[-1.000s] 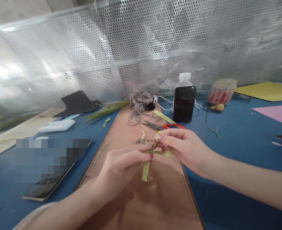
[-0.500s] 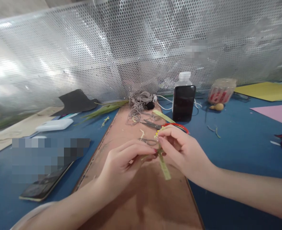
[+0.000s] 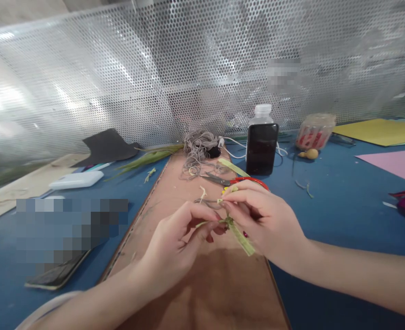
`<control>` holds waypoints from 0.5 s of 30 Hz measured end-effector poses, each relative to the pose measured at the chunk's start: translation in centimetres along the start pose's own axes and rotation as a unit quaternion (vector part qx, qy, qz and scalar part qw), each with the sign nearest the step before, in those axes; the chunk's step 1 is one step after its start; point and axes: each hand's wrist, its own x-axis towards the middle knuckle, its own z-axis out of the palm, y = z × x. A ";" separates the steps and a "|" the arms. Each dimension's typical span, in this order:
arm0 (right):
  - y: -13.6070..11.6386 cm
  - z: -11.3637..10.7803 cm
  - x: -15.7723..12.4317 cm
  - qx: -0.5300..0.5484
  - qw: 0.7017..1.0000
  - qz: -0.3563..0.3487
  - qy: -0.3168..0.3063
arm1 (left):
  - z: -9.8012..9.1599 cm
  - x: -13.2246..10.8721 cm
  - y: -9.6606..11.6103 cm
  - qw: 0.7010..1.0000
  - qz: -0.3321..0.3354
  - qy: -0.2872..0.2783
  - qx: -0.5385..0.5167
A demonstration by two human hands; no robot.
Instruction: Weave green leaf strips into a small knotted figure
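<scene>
Over a brown board (image 3: 219, 293), my two hands pinch a small piece of folded green leaf strip (image 3: 241, 238). My left hand (image 3: 180, 238) is closed, thumb and forefinger on a thin end that points left. The closed fingers of my right hand (image 3: 264, 215) grip the upper part, where a pale folded tip shows. One broad green end hangs free toward the lower right. How the strip is folded or knotted between the fingers is partly hidden. Just beyond my right hand lie red-handled scissors (image 3: 219, 178), their handles partly covered by it.
Grey cord (image 3: 199, 142) lies bundled at the board's far end. A phone (image 3: 262, 149) leans on a clear bottle (image 3: 262, 112). Right are a plastic jar (image 3: 315, 130), a small gourd (image 3: 310, 154) and coloured paper (image 3: 381, 130). Left are a white case (image 3: 77, 179) and another dark phone (image 3: 61, 270).
The hanging green end has swung to the right. My right fingers have shifted slightly left along the strip, and my left thumb and forefinger now show more of the thin end.
</scene>
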 end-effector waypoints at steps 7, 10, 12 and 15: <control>-0.6 -0.2 0.1 -0.029 0.999 -0.008 0.029 | 0.4 -0.3 0.2 0.999 -0.017 0.031 -0.029; -0.7 -0.2 0.1 -0.046 0.998 -0.003 0.030 | 0.5 -0.3 0.3 0.998 -0.029 0.042 -0.048; -0.7 -0.2 0.0 -0.046 0.999 0.004 0.029 | 0.6 -0.3 0.4 0.996 -0.042 0.035 -0.065; -0.4 0.0 0.0 -0.027 0.999 0.025 0.018 | 0.8 -0.1 0.5 0.991 -0.071 0.026 -0.108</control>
